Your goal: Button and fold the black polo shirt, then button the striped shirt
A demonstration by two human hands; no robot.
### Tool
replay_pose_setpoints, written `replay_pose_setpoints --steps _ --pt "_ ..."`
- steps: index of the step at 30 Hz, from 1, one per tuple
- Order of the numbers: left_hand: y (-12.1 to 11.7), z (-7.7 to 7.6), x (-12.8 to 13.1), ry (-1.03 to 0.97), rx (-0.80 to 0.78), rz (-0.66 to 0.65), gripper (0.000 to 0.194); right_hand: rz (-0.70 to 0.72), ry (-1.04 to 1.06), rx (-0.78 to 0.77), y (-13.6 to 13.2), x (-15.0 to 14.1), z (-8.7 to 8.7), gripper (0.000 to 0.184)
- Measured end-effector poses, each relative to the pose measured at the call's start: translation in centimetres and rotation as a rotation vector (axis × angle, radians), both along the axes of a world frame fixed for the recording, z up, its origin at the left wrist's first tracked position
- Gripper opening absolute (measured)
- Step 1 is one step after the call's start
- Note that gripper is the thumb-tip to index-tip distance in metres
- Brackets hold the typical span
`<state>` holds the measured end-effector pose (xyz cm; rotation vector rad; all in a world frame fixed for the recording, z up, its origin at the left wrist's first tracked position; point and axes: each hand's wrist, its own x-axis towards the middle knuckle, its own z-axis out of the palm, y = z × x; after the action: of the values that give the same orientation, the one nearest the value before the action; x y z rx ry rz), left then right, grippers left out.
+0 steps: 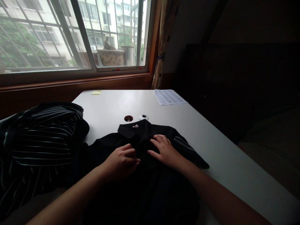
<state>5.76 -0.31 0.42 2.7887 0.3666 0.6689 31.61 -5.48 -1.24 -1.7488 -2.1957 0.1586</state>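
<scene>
1. Black shirt (150,187), lying on the white worktop (117,103) directly before the person, its collar (126,131) towards the window and its body running down to the lower edge of the view; a small pale label (135,126) shows inside the collar
2. Left hand (124,159), over the shirt front below the collar; its grip is nearly closed, fingers curled and thumb drawn in towards them, though whether a fold of cloth is pinched between them cannot be told
3. Right hand (164,150), laid on the shirt beside the collar; its grip is loose and opened out, fingers reaching forward over the cloth and thumb set apart from them
4. Sleeve (187,145) on the right of the view, spread outward across the worktop and marked with a greyish band
5. Striped garment (47,134), dark with pale lines, heaped to the left of the shirt
6. Round hole (128,118) and white ring (143,117), side by side in the worktop just beyond the collar
7. Yellow note (96,92) and printed sheets (170,97), near the far edge of the worktop, well apart from each other
8. Barred window (112,34) behind the worktop, with a patterned curtain (160,56) at its right side
</scene>
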Motion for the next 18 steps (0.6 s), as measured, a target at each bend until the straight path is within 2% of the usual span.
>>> replay_pose_setpoints --steps 6,12,18 --pt "-0.04 -0.07 -0.12 0.062 0.062 -0.026 0.028 -0.005 -0.014 -0.009 -0.06 -0.09 0.06 0.052" --pt "0.16 -0.67 0.05 0.091 0.074 0.095 0.028 -0.003 -0.016 -0.015 -0.06 -0.08 0.16 0.053" --pt "0.2 -0.66 0.16 0.094 0.055 0.152 0.03 -0.001 -0.023 -0.005 0.0 -0.05 0.06 0.053"
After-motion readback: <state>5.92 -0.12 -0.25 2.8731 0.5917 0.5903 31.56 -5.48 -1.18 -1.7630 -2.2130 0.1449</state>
